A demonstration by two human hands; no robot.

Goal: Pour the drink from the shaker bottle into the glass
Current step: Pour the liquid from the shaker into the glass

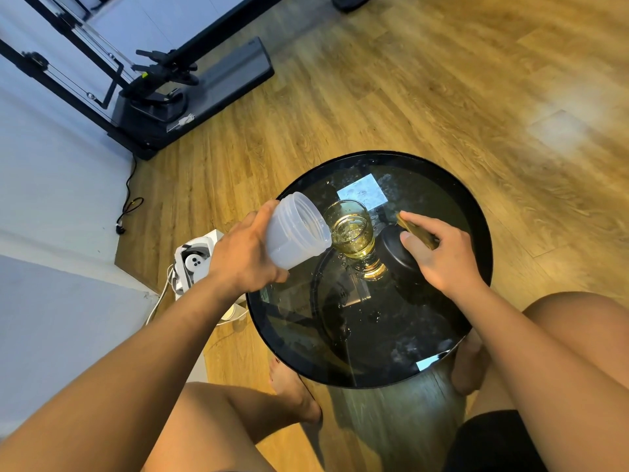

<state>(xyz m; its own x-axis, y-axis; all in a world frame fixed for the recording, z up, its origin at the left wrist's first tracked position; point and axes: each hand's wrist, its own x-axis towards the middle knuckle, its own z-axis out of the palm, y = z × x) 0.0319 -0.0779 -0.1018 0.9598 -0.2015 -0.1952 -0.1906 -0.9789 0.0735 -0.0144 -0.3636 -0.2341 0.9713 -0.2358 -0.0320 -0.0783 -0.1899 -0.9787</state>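
My left hand (246, 258) grips a translucent shaker bottle (296, 231), tipped so its open mouth meets the rim of a clear glass (354, 233). The glass stands on a round black glass table (476, 240) and holds yellow drink. Inside the bottle I see almost no liquid. My right hand (439, 252) holds a black lid (396, 253) just right of the glass, thumb on its top and fingers curled over a gold-coloured part of it.
Water drops lie on the tabletop around the glass. My knees and bare feet sit at the table's near edge. A white device (194, 264) with cables stands on the wooden floor to the left. A black exercise machine (190, 93) stands by the wall.
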